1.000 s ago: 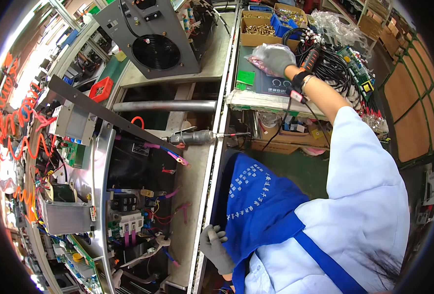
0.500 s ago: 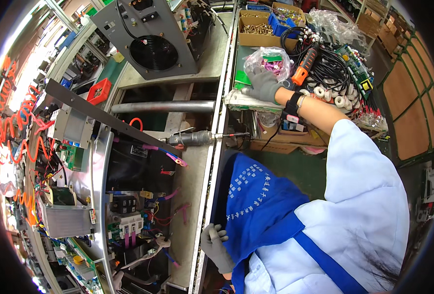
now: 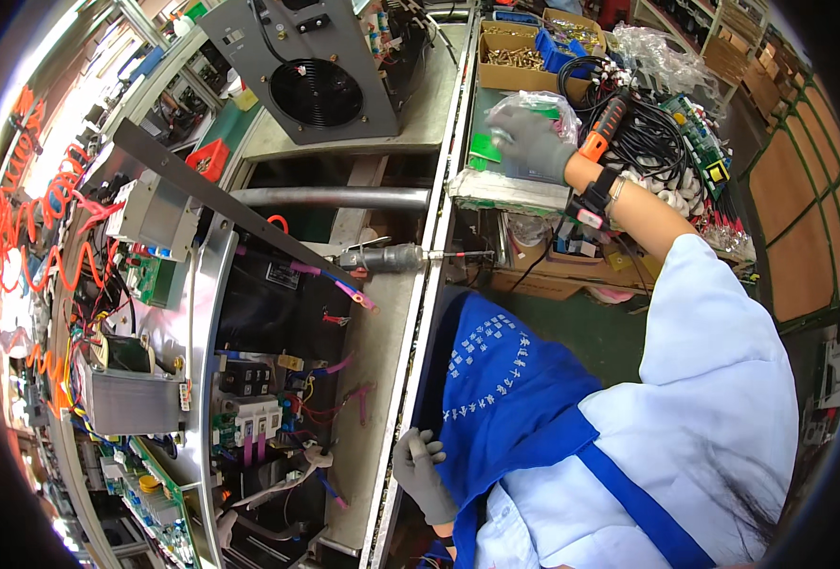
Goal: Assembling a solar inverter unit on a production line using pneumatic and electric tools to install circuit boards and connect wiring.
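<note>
My right hand point(image 3: 536, 144), in a grey glove, reaches over the side bench at the top right. Its fingers look stretched out and slightly blurred, above a clear plastic bag point(image 3: 560, 102). The hand hides most of the bag, and nothing shows in its fingers. A green piece point(image 3: 483, 148) lies beside the fingertips, and a tool with an orange-and-black handle point(image 3: 602, 131) lies close by. Low in the picture, my gloved left hand point(image 3: 422, 474) hangs by the workbench edge, fingers loosely bent and apart, holding nothing visible.
A metal frame with black modules point(image 3: 245, 377) and loose wires fills the left bench. A grey power tool point(image 3: 382, 258) lies across the bench edge. A grey panel with a fan point(image 3: 316, 93) stands behind. Boxes of brass screws point(image 3: 515, 59) and black cables point(image 3: 643, 142) crowd the side bench.
My right hand has shifted over the bag and now covers the purple-pink pieces seen in it before. The view has moved slightly; my left hand stays by the workbench edge.
</note>
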The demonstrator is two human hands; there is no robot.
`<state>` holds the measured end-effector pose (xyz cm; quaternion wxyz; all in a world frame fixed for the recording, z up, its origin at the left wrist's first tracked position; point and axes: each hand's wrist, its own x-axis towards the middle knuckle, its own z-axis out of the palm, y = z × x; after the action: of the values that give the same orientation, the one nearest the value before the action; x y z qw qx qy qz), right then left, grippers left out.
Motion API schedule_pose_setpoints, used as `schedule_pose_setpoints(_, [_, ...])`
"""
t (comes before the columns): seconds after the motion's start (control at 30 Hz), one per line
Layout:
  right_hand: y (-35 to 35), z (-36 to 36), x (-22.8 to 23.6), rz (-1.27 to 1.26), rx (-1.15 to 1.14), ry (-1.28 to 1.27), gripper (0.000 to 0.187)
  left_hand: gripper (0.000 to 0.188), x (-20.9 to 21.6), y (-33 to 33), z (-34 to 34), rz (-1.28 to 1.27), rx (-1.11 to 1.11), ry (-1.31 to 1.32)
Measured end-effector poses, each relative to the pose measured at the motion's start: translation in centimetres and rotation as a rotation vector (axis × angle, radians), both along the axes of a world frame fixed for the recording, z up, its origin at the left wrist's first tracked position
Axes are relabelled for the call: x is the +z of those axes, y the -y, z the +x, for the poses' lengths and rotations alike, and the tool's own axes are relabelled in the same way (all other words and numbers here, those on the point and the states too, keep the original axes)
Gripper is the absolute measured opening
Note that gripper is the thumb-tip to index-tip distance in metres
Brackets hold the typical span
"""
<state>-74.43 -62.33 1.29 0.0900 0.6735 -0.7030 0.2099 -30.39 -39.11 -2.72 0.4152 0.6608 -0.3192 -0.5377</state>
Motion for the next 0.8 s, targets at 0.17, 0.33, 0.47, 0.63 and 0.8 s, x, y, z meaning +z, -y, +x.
schedule_pose_setpoints(0.17, [-0.1, 4.3, -2.2, 0.155, 0.31, 0.033, 0.024, 0.029, 0.2, 0.1, 0.1, -0.029, -0.029, 0.003])
schedule_pose_setpoints(0.33, [0.6, 7.4, -4.4, 0.332, 0.15, -0.064, 0.021, 0.029, 0.3, -0.4, 0.3, -0.027, 0.015, 0.025])
schedule_pose_setpoints(0.47, [0.5, 6.6, -4.9, 0.304, 0.104, 0.095, 0.019, 0.029, 0.1, -1.0, 0.7, -0.059, 0.012, 0.024])
schedule_pose_setpoints(0.63, [0.6, 1.7, -4.3, 0.068, -0.1, 0.304, 0.02, 0.028, 0.0, -1.4, 1.4, -0.038, 0.047, 0.033])
schedule_pose_setpoints(0.8, [-0.3, -0.8, -5.0, 0.168, -0.162, 0.079, 0.021, 0.027, -0.4, -1.4, 1.8, -0.072, 0.059, 0.007])
